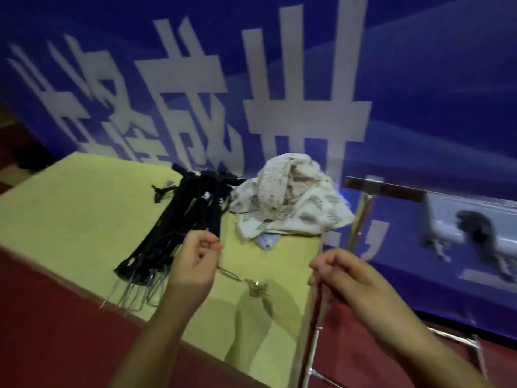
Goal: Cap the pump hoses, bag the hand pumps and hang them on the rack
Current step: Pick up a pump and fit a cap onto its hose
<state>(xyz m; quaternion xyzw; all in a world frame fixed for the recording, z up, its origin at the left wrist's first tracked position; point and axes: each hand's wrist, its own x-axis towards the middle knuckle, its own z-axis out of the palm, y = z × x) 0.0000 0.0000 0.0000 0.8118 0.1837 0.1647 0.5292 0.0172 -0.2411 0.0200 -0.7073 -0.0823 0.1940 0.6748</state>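
A pile of slim black hand pumps (pixel 179 225) with thin clear hoses lies on the yellow-green table (pixel 72 219). My left hand (pixel 195 264) pinches the upper left edge of what looks like a clear plastic bag (pixel 268 331) hanging in front of the table. My right hand (pixel 341 273) grips the bag's right side together with a slim dark hand pump (pixel 317 317) that points downward. A thin hose with a small brass end (pixel 256 287) shows between my hands. The picture is blurred.
A crumpled patterned white cloth (pixel 291 197) lies at the table's far right. To the right stands a metal rack (pixel 386 189) with a brown top bar; bagged items (pixel 470 228) hang on it. A blue banner fills the back, and the floor is red.
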